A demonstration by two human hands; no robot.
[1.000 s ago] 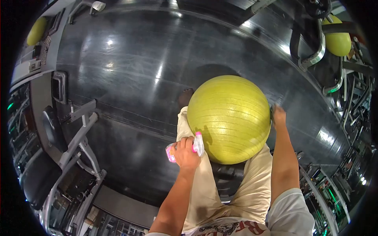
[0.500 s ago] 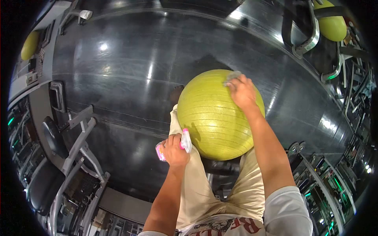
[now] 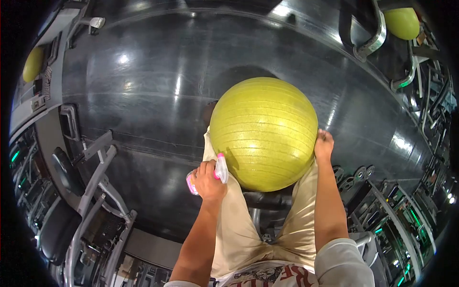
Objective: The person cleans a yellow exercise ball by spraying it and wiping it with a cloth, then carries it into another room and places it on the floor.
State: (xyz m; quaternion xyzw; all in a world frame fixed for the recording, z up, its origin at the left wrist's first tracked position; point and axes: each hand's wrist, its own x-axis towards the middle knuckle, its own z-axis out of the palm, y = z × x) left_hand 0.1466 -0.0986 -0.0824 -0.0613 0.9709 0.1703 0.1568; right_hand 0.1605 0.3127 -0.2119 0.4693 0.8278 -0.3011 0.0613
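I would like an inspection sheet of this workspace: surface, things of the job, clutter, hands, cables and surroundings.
Surface: glossy black floor, with bright reflections.
Job's things: large yellow ribbed ball at the person's knees; small plastic spray bottle with pink nozzle.
Clutter: nothing seen.
Hands: left hand grips the spray bottle; right hand is at the ball's right side, contact unclear.
Cables: nothing seen.
Surroundings: grey metal gym machine with black pads, left; second yellow ball, upper right.

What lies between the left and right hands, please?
In the head view, the top of the spray bottle, a little beige trouser leg and the yellow ball lie between the left hand and the right hand.
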